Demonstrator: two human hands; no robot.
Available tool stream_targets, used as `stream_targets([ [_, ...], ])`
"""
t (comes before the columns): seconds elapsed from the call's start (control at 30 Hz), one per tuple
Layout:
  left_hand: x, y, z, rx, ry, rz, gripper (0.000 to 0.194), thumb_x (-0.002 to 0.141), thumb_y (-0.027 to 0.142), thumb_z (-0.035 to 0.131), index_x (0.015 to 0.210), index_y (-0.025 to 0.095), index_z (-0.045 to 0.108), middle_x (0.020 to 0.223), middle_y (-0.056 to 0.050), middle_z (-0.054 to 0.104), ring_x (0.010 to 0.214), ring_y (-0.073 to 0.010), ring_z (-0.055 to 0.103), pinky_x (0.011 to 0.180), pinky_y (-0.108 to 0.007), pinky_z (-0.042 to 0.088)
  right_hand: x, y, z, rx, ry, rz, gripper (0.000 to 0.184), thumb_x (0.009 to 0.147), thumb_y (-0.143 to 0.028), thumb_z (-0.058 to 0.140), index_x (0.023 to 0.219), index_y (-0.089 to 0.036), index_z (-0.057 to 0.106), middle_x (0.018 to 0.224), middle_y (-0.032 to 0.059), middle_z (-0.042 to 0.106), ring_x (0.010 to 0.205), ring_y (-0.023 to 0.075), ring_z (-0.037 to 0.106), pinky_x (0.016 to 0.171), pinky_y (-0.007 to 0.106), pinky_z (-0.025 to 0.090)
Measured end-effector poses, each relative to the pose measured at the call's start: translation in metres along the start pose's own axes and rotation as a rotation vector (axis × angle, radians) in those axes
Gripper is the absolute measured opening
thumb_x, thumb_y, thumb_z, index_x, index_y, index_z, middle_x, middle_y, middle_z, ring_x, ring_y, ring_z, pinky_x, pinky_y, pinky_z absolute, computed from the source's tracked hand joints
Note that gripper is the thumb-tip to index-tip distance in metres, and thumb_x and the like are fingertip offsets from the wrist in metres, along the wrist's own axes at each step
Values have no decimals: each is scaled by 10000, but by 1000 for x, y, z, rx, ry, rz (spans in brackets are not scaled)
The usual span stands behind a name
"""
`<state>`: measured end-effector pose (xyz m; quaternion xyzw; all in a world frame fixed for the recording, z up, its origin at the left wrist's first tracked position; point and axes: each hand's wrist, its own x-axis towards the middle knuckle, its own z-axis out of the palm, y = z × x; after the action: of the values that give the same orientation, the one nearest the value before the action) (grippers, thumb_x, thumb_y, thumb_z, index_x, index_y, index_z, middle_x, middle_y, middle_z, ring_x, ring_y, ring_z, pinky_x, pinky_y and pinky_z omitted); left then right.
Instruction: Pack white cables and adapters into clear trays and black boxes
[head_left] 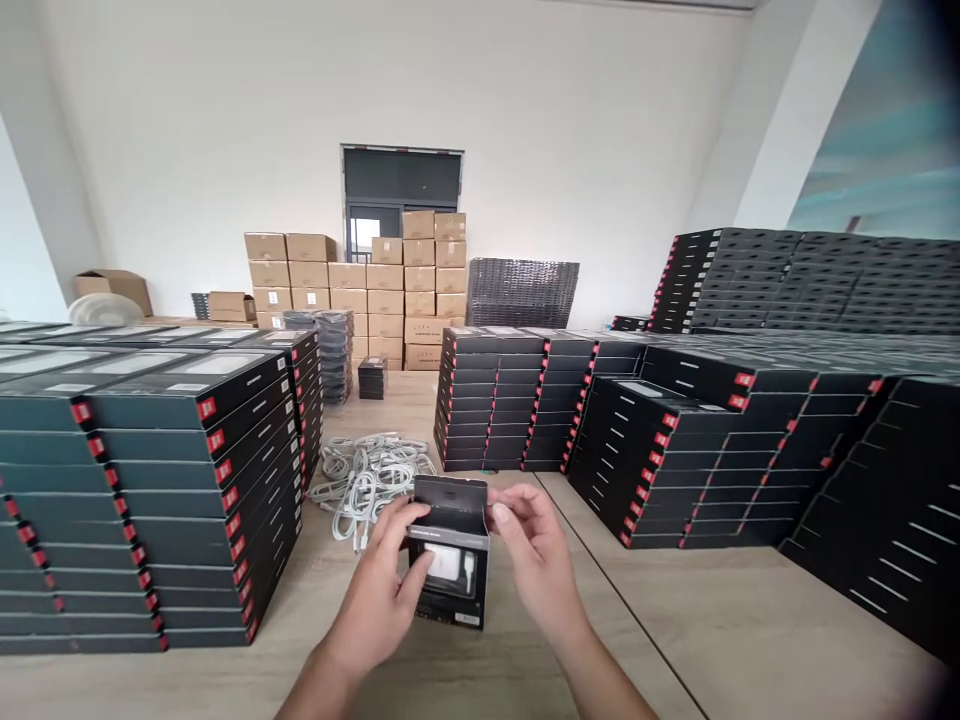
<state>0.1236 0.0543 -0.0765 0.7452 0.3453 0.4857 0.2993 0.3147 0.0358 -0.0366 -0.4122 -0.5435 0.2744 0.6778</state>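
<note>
A small black retail box (450,606) with a raised top flap stands tilted in front of me. Its front shows a white charger (445,562) and a white cable end, either printed or behind a window; I cannot tell which. My left hand (379,588) grips the box from the left, thumb on the front and fingers at the top edge. At the upper right, my right hand (536,560) has thumb and fingers pinched at the box's side flap. Just beyond the box lies a pile of coiled white cables (375,475) on the wooden table (517,665).
Tall stacks of flat black boxes flank me on the left (180,500) and right (675,460), with another stack (487,400) behind the cables. A few small black boxes (373,378) stand farther back. Brown cartons (386,300) are piled near the wall.
</note>
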Motion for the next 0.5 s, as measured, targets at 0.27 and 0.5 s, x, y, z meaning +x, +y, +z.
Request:
stream_targets([
  [0.27,-4,2,-13,88,95,63,304,899,245,503,1201,273,488,1408,-107,440,1296,-245,451,1020,-426,432,-4,1,-1,-343,-219,-213,107,867,-286,614,857,-231,706,1091,82,664,1012,231,636,879,336,511],
  [0.5,-5,16,-15,-146,147,54,54,885,229,539,931,245,516,1265,-90,593,1224,-233,534,1017,-401,423,-10,-7,5,-223,-194,-167,145,812,-216,656,936,-249,590,1028,46,696,986,210,650,896,341,508],
])
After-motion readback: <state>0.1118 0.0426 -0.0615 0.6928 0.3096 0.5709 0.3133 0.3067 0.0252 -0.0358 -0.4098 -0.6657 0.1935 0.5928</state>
